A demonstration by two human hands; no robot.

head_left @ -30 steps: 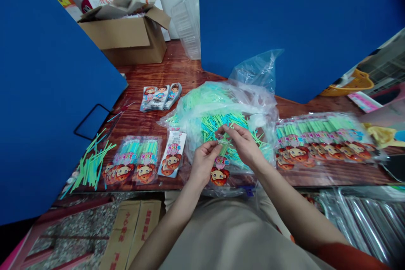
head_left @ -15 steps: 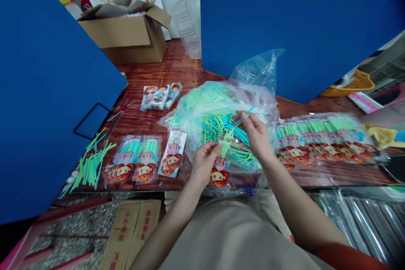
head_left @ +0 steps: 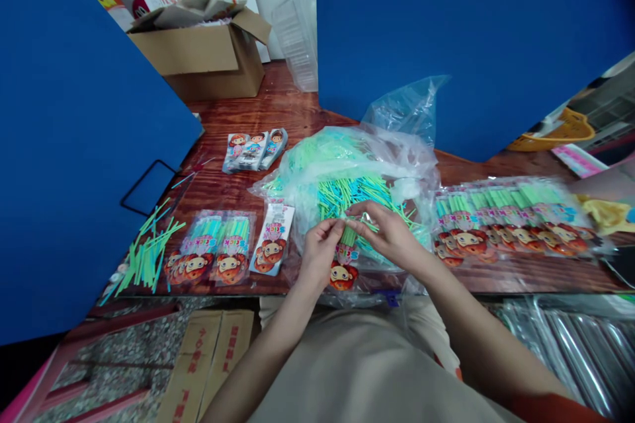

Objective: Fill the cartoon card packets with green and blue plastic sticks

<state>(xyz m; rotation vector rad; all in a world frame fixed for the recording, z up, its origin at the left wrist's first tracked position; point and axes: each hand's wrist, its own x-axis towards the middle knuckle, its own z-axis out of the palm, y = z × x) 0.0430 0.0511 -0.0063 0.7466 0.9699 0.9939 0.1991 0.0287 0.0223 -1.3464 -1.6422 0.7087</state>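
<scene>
My left hand (head_left: 322, 248) is closed, its thumb and fingers pinching one edge of a small clear packet (head_left: 343, 274). Inside the packet are green sticks and a printed card with a cartoon face. My right hand (head_left: 387, 234) reaches in from the right, fingers bent together at the packet's top edge; its fingertips partly hide what they grip. Under and behind both hands lies a large clear bag (head_left: 307, 172), open toward me, with many loose green and blue thin plastic sticks (head_left: 337, 195) in it.
On the left lie loose sticks (head_left: 146, 254), filled packets (head_left: 231, 248) and a stack of cards (head_left: 272, 238). More cards (head_left: 254, 149) sit farther back. A row of filled packets (head_left: 510, 218) lies right. Blue panels (head_left: 446, 33) and a cardboard box (head_left: 198, 56) stand behind.
My right hand has moved left and down from above the loose sticks to the top of the packet. The blue stick it held no longer shows. My left hand has stayed in place.
</scene>
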